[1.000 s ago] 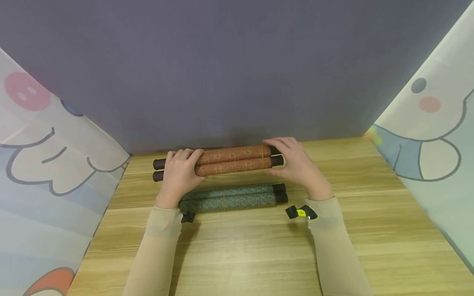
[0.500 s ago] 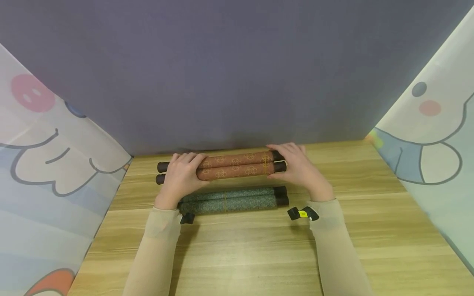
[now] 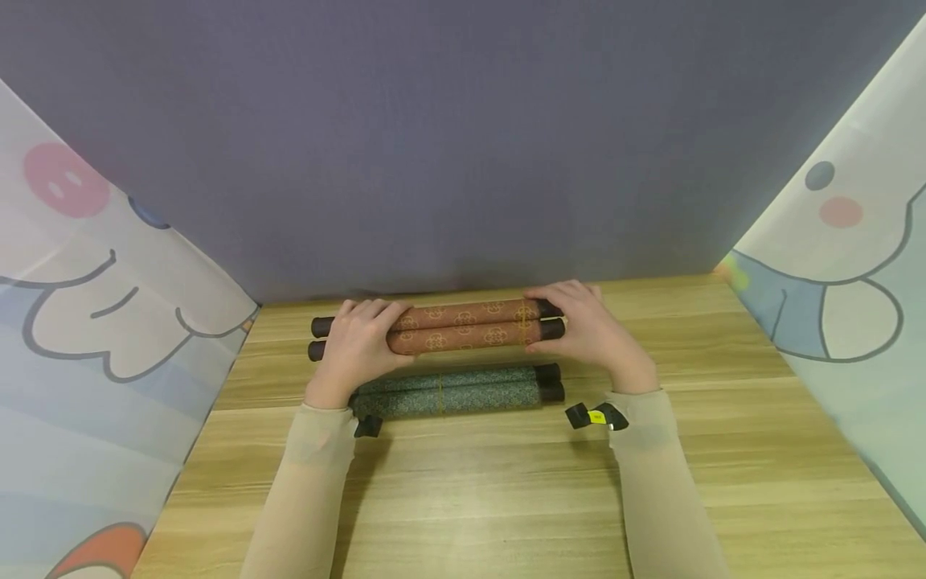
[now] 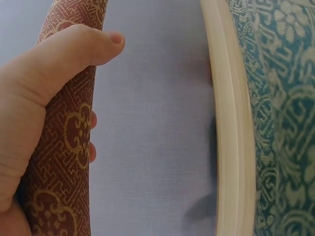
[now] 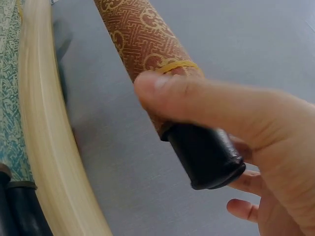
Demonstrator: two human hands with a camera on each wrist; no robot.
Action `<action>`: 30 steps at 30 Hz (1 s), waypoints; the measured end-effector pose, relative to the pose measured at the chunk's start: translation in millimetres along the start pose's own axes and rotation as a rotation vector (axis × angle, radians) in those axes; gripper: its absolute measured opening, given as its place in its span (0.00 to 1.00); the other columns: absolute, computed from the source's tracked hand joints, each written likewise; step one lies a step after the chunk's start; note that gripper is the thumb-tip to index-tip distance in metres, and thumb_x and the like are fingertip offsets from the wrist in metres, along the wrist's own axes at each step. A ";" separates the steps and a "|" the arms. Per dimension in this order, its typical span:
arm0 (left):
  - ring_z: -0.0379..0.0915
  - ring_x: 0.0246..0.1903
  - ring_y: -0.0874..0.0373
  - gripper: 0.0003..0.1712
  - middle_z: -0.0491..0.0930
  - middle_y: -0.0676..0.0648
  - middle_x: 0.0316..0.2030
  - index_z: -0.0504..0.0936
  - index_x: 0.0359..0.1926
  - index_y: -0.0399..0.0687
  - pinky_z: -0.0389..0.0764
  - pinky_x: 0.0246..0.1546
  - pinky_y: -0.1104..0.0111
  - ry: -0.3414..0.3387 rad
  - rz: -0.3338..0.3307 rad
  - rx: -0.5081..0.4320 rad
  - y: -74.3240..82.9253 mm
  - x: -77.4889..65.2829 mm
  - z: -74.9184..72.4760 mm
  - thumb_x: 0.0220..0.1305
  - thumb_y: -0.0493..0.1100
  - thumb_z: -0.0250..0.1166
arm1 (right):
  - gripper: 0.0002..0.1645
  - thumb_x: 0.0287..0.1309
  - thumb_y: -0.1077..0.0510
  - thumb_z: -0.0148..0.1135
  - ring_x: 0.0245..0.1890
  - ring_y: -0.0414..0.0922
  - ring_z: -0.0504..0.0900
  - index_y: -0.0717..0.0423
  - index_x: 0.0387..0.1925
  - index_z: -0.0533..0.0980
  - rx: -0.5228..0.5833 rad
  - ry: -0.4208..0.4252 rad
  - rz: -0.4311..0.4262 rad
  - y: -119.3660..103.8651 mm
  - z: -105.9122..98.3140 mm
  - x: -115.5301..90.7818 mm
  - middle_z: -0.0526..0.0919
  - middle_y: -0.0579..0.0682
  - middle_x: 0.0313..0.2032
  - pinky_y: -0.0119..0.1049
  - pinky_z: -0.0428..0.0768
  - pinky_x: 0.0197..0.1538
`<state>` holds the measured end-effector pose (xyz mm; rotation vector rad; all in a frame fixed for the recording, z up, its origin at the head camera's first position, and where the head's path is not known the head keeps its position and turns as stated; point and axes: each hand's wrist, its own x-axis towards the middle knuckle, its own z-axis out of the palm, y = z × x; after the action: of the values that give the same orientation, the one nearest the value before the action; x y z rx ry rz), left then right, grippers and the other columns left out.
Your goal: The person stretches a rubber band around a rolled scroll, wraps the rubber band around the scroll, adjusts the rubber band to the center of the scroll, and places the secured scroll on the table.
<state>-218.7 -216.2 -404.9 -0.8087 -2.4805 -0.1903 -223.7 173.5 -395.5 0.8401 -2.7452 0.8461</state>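
Note:
A pair of rust-red brocade scrolls (image 3: 463, 328) with gold motifs and dark end knobs lies side by side in both hands. A yellow band circles them near their right end. My left hand (image 3: 359, 342) grips them toward the left end, its thumb (image 4: 83, 44) along the near side. My right hand (image 3: 582, 326) holds the right end; in the right wrist view its thumb presses beside the band and some fingertips show past the black knob (image 5: 204, 157). Both wrist views show the red scrolls against the grey backdrop, raised off the table.
A banded pair of green patterned scrolls (image 3: 463, 392) with dark knobs lies on the wooden table (image 3: 470, 498), nearer the body than the red pair. A grey backdrop (image 3: 463, 145) rises behind, and cartoon-printed side panels (image 3: 832, 265) flank the table.
Both hands have brought the red scrolls slightly nearer the body and to the right, away from the backdrop. The green pair stays where it lay.

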 end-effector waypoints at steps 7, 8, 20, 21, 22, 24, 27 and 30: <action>0.86 0.46 0.37 0.55 0.90 0.39 0.49 0.86 0.63 0.47 0.79 0.47 0.43 -0.017 -0.013 -0.014 3.5 1.8 1.7 0.30 0.56 0.97 | 0.54 0.45 0.44 0.92 0.69 0.58 0.74 0.54 0.72 0.77 -0.018 -0.003 -0.010 3.1 1.4 0.1 0.81 0.58 0.69 0.64 0.59 0.73; 0.86 0.46 0.37 0.54 0.90 0.39 0.49 0.86 0.63 0.46 0.79 0.47 0.43 -0.019 -0.013 -0.016 3.9 2.1 1.8 0.30 0.56 0.96 | 0.54 0.45 0.44 0.92 0.69 0.59 0.74 0.55 0.72 0.77 -0.019 -0.001 -0.013 3.5 1.6 0.1 0.81 0.58 0.69 0.65 0.59 0.73; 0.87 0.48 0.37 0.52 0.90 0.39 0.50 0.86 0.63 0.46 0.80 0.48 0.41 -0.013 -0.004 -0.023 9.0 4.0 1.2 0.33 0.57 0.95 | 0.53 0.43 0.46 0.93 0.65 0.57 0.77 0.55 0.71 0.79 -0.026 0.009 -0.024 4.9 -0.4 -0.9 0.84 0.56 0.66 0.63 0.60 0.69; 0.87 0.48 0.37 0.52 0.90 0.39 0.50 0.86 0.63 0.46 0.80 0.49 0.41 -0.014 -0.005 -0.021 9.6 4.2 1.2 0.34 0.57 0.95 | 0.53 0.43 0.47 0.93 0.64 0.57 0.77 0.55 0.70 0.79 -0.028 0.012 -0.030 4.9 -0.8 -1.1 0.84 0.56 0.65 0.63 0.60 0.68; 0.87 0.48 0.38 0.52 0.90 0.39 0.50 0.86 0.63 0.47 0.80 0.49 0.41 -0.015 -0.007 -0.020 10.5 4.6 1.0 0.33 0.57 0.95 | 0.53 0.43 0.47 0.93 0.64 0.56 0.78 0.55 0.70 0.79 -0.028 0.018 -0.036 5.1 -1.0 -1.3 0.85 0.56 0.65 0.63 0.60 0.68; 0.87 0.48 0.38 0.51 0.90 0.39 0.50 0.86 0.62 0.47 0.80 0.48 0.41 -0.017 -0.013 -0.020 12.1 5.3 1.3 0.34 0.56 0.95 | 0.53 0.41 0.49 0.94 0.62 0.56 0.78 0.56 0.69 0.80 -0.023 0.032 -0.049 4.9 -1.7 -1.8 0.85 0.57 0.63 0.63 0.60 0.67; 0.87 0.48 0.38 0.51 0.90 0.39 0.50 0.86 0.62 0.47 0.80 0.49 0.41 -0.021 -0.016 -0.025 15.7 6.7 1.7 0.35 0.55 0.95 | 0.52 0.40 0.49 0.95 0.61 0.55 0.79 0.56 0.68 0.81 -0.013 0.041 -0.061 4.0 -1.4 -1.8 0.86 0.56 0.62 0.63 0.59 0.66; 0.87 0.48 0.38 0.50 0.89 0.39 0.50 0.86 0.63 0.47 0.79 0.49 0.41 -0.031 -0.011 -0.026 20.2 8.3 2.7 0.37 0.56 0.94 | 0.52 0.42 0.45 0.93 0.62 0.57 0.79 0.55 0.69 0.81 -0.029 0.014 -0.065 1.0 0.9 0.0 0.86 0.55 0.63 0.65 0.57 0.67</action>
<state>-213.7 -194.8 -403.4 -0.8155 -2.5170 -0.2162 -224.2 173.6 -396.7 0.9085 -2.6957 0.7950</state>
